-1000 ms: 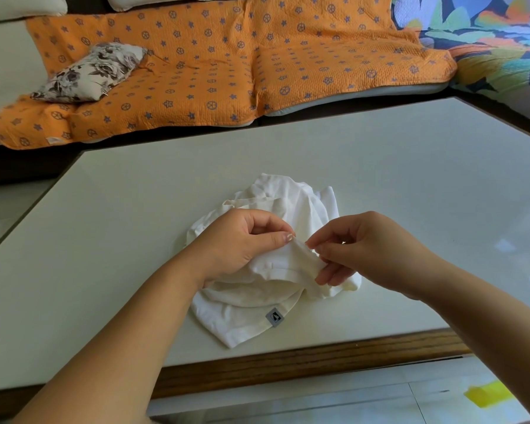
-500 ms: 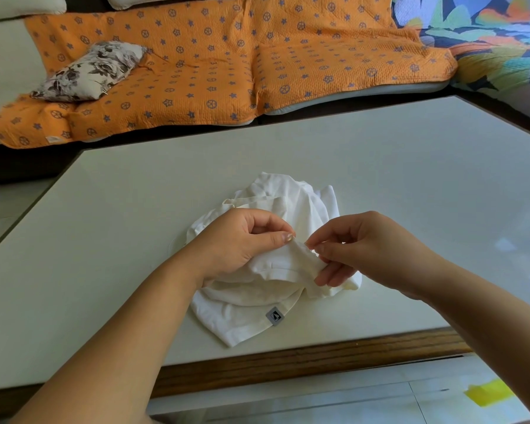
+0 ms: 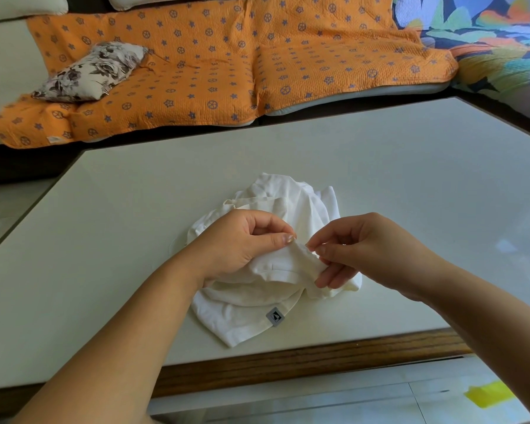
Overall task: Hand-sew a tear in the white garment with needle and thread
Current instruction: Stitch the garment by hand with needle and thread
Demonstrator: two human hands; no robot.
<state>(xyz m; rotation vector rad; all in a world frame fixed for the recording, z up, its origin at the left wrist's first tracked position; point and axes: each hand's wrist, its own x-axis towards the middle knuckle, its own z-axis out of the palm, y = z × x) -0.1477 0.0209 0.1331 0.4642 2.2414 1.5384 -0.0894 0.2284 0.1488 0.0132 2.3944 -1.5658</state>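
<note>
Head view showed the white garment crumpled in a heap at the lower centre of the frame, on the worktop near its front edge, with a small grey label on the hem nearest the camera. A fold of the cloth was raised off the heap between the two hands. The left hand pinched that fold between thumb and forefinger. The right hand met it from the other side, thumb and forefinger closed together at the crest of the fold and the lower fingers tucked against the cloth beneath. Neither needle nor thread could be made out; both were too fine to tell in that pinch, and the tear itself was not visible either.

Several risks followed from this. With the fingertips of both hands almost touching over a thin fold, a needle pushed through could have pricked the left forefinger behind the cloth. Because the garment lay bunched in layers, a stitch might have caught a lower layer and sewn the folds together. A slack pinch could have let the fold slip and the tear's edges come out of line. A dropped needle would have been hard to find on the pale worktop.

Beyond it, in the upper part of the frame, lay an orange blanket and a floral cushion.
</note>
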